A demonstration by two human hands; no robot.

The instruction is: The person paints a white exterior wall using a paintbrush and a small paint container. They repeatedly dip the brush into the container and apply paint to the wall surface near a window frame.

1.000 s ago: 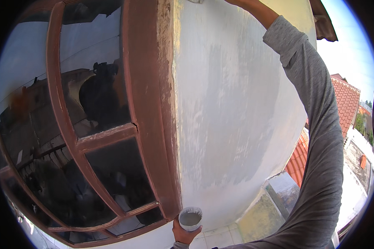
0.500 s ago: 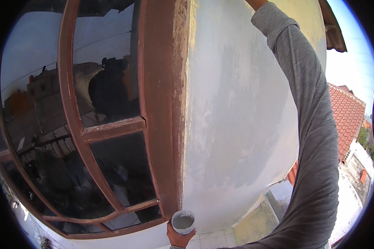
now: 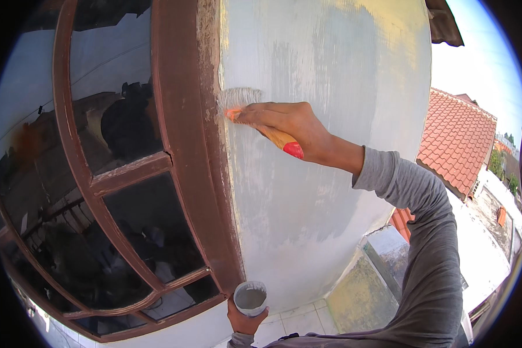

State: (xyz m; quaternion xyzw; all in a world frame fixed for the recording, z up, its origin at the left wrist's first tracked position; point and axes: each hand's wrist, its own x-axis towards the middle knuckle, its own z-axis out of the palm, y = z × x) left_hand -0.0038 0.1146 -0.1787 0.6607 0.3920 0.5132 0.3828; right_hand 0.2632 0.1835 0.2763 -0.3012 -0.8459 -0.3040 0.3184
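Note:
My right hand [image 3: 298, 126] is closed round a paintbrush with a wooden, red-tipped handle [image 3: 279, 140]. Its pale bristles [image 3: 242, 96] press against the wall [image 3: 313, 191], right beside the brown window frame [image 3: 210, 116]. Grey paint covers much of this wall in streaks, with yellow showing near its top. Low in the view, my left hand [image 3: 242, 318] grips a small white cup [image 3: 251, 297] from below and the side. Grey paint sits in the cup, which is held upright near the bottom corner of the frame.
Dark glass panes [image 3: 151, 220] fill the window on the left and mirror the surroundings. Beyond the wall's right edge lie a red tiled roof [image 3: 455, 139] and a low mossy wall block [image 3: 362, 301]. Pale floor tiles [image 3: 296, 327] show below, and a brown eave [image 3: 445, 23] juts out above.
My right hand has come down from beyond the top edge, bringing the paintbrush into view against the wall by the frame. The view has shifted slightly; my left hand still holds the cup.

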